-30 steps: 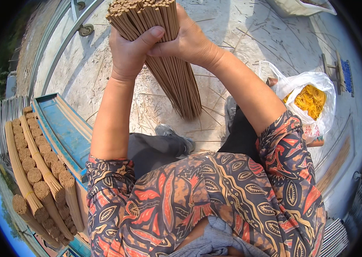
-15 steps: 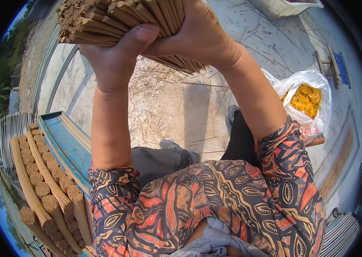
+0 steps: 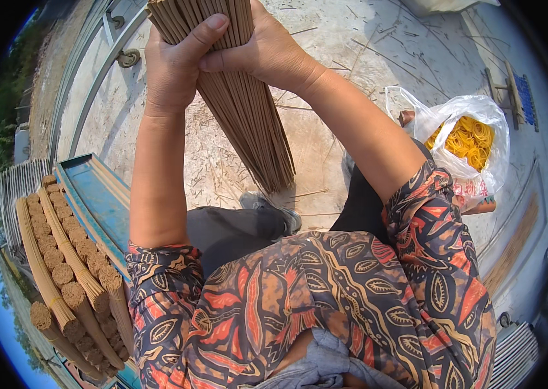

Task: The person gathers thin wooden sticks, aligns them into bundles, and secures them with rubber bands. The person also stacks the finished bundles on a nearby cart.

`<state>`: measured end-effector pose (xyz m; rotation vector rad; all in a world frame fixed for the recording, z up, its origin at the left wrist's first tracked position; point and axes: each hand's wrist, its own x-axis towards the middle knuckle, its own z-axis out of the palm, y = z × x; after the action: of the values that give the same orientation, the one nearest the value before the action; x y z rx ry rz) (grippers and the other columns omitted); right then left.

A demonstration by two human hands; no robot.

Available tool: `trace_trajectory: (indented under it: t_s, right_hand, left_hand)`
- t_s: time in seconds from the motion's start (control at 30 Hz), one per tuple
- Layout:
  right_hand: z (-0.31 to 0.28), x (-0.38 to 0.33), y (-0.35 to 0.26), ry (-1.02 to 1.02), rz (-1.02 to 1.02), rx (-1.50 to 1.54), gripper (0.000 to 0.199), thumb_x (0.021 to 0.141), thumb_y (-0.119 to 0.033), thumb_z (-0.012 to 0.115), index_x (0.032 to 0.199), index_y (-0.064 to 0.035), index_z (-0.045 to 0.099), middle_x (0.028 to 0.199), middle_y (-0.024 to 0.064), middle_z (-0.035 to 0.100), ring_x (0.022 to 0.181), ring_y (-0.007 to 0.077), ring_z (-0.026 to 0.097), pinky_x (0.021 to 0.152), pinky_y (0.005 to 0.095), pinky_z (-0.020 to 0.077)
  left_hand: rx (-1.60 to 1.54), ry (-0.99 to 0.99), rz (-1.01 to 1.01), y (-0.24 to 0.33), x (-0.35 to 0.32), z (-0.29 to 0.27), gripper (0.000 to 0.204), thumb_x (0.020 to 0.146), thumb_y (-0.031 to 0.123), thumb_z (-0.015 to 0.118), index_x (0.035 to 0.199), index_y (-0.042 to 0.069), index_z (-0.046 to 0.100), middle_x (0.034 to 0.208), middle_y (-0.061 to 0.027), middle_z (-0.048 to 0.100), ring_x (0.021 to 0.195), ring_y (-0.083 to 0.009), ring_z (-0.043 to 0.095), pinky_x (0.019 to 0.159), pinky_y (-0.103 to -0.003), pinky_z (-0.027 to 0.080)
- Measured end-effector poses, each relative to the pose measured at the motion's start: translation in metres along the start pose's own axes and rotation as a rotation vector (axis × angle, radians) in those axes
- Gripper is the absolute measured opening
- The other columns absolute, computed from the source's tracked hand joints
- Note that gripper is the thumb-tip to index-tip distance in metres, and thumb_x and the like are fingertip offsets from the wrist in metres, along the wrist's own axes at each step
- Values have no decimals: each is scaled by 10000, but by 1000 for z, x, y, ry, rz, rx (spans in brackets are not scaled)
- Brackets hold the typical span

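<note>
A bundle of brown sticks (image 3: 245,123) is clamped between the left hand (image 3: 173,68) and right hand (image 3: 271,48), thumbs laid across its front, other fingers mostly hidden; it is held slanted over the pale floor (image 3: 326,155), part of which is blocked from view by it. Loose sticks and fragments are strewn there. At left, a blue trough (image 3: 97,198) is flanked by stacked bundles (image 3: 74,292); at right, yellow bands (image 3: 470,142) are held in a white plastic bag (image 3: 496,162). Farther off, a wheeled metal frame (image 3: 129,58) is seen, with trees (image 3: 3,107) beyond.
</note>
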<state>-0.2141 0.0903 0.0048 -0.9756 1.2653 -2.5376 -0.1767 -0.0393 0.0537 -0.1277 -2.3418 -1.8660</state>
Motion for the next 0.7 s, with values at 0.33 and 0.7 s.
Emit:
trace_trajectory:
  t_s: [0.33, 0.7]
  right_hand:
    - [-29, -5, -3, -145, 122, -217, 749, 598, -75, 759, 1258, -40, 408, 1093, 102, 548, 1043, 200, 512, 925, 317, 406]
    - [-15, 2, -58, -221, -207, -460, 783, 622, -45, 782, 1290, -30, 374, 1098, 135, 555, 1058, 239, 535, 912, 341, 440]
  left_hand:
    - [-229, 181, 178, -47, -4, 26, 484, 758, 217, 711, 1128, -18, 506, 1022, -86, 587, 926, -184, 574, 833, -312, 475]
    - [-361, 268, 496, -18, -1, 35, 519, 708, 197, 726, 1131, 8, 493, 1030, -68, 564, 934, -176, 561, 827, -316, 489]
